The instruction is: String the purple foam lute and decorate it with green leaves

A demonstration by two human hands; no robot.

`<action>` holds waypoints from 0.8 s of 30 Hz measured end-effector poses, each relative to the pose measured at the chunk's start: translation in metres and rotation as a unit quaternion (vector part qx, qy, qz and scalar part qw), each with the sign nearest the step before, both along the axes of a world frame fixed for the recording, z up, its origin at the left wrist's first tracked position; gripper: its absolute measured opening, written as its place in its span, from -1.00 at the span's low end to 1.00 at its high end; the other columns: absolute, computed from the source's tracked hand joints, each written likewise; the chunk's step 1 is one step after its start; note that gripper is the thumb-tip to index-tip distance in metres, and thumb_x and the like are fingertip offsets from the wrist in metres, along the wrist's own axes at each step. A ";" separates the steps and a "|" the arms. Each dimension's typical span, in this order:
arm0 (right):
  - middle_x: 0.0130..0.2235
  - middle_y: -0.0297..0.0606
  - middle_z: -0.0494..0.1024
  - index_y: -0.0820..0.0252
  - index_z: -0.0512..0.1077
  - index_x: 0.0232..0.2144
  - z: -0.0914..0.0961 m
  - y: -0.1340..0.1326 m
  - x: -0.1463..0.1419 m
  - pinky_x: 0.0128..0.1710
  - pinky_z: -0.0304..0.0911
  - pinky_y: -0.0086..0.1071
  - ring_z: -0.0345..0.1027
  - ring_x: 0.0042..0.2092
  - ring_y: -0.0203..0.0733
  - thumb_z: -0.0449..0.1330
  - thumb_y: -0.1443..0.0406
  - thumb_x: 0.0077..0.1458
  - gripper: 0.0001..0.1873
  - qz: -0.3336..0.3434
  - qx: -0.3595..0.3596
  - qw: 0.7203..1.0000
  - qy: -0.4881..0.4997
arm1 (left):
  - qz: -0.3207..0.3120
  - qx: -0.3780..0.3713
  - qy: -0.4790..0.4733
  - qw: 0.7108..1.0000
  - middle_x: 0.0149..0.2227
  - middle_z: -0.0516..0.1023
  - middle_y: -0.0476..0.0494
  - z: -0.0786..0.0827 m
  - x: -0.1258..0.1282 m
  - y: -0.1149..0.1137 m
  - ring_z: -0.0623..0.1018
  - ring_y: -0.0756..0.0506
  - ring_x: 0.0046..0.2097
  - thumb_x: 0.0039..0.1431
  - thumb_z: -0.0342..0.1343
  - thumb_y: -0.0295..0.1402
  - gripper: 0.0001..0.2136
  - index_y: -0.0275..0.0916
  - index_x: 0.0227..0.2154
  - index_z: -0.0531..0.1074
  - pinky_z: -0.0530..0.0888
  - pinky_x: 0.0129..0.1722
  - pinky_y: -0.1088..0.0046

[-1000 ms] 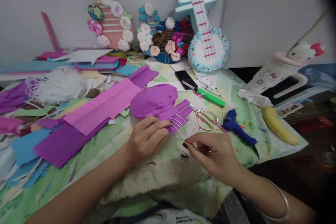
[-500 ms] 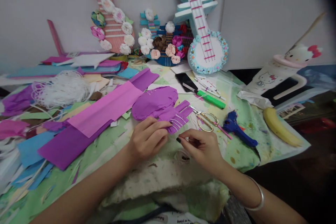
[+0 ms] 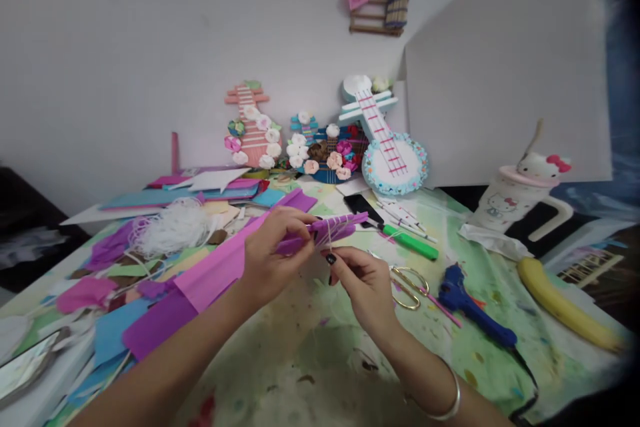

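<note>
Head view: the left hand (image 3: 273,260) is gripping a purple paper shape (image 3: 343,227) above the tabletop (image 3: 300,353); the right hand (image 3: 363,283) is pinching its white string (image 3: 329,240).

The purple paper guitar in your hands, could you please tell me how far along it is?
Done: the purple paper guitar is cut out and several white strings cross its neck. In hand: the left hand holds it above the table while the right hand pinches a white string at the neck. Left, probably: it bears no paper flowers, unlike the pink guitar at the back.
</note>
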State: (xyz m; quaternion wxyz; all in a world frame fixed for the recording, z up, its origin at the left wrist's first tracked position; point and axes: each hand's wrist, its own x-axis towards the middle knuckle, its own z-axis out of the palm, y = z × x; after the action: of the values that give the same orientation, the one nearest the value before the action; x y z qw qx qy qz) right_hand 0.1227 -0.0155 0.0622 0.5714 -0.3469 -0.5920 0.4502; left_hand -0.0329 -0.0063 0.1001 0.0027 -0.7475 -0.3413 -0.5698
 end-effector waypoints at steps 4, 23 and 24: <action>-0.65 -0.38 0.36 0.28 0.50 -0.45 0.012 -0.001 -0.005 -0.64 0.08 -0.51 0.13 -0.62 -0.40 0.19 0.19 0.06 -0.76 0.001 0.010 1.000 0.013 | 0.021 -0.062 -0.096 0.993 -0.31 0.54 -0.09 0.016 0.000 0.000 0.54 -0.02 -0.27 -0.01 0.15 -0.55 -0.88 -0.24 -0.51 0.32 0.49 -0.37 0.54; -0.66 -0.30 0.41 0.28 0.56 -0.41 -0.043 -0.078 0.035 -0.58 0.19 -0.48 0.24 -0.59 -0.31 0.21 0.09 0.04 -0.67 0.051 -0.115 0.989 -0.083 | -0.023 -0.286 -0.418 0.862 -0.49 0.37 0.07 0.011 -0.010 -0.001 0.40 0.09 -0.48 -0.31 0.34 -0.41 -0.70 -0.28 -0.52 0.30 0.38 -0.49 0.59; -0.65 -0.30 0.41 0.27 0.56 -0.41 -0.049 -0.082 0.038 -0.56 0.21 -0.46 0.27 -0.58 -0.29 0.21 0.08 0.04 -0.65 0.045 -0.124 0.988 -0.081 | -0.024 -0.290 -0.425 0.857 -0.48 0.38 0.07 0.009 -0.011 -0.002 0.41 0.09 -0.47 -0.32 0.34 -0.41 -0.69 -0.28 -0.52 0.30 0.39 -0.48 0.59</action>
State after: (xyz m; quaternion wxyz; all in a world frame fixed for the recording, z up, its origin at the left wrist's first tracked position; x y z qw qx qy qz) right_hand 0.1604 -0.0972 0.0132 0.4531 -0.4234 -0.5912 0.5157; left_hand -0.0435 -0.0080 0.1094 -0.3730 -0.4081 -0.4409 -0.7071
